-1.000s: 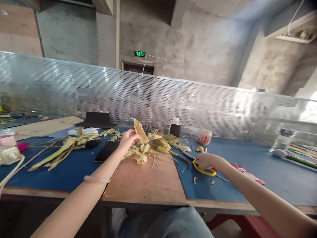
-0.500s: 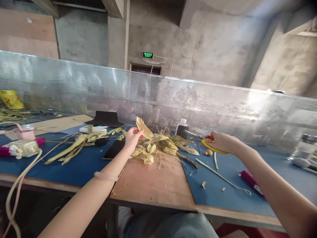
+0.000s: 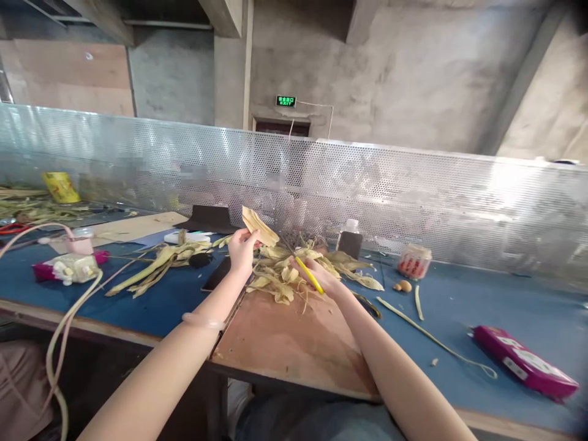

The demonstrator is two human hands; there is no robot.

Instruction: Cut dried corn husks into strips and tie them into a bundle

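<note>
Yellow-handled scissors (image 3: 309, 274) now in right hand (image 3: 316, 275), fingers wrapped round handle, brought over from far right to husk pile (image 3: 294, 269) mid-table. Left hand (image 3: 241, 251) still pinching dry husk leaf (image 3: 258, 225) up, just left of blades, so looks lined up for snip. Green sign (image 3: 285, 101) on far wall reads EXIT. Purple pack (image 3: 523, 361) near right, print too blurry.

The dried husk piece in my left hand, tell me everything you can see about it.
The husk piece is a pale yellow-tan, dried leaf strip with lengthwise ribs, looking papery and slightly curled. The left hand pinches its lower end between thumb and fingers, so it is lifted off the table and slants up and to the right. It hangs above the heap of husks on the wooden board, in front of the perforated metal screen. Only the left hand touches it.
</note>
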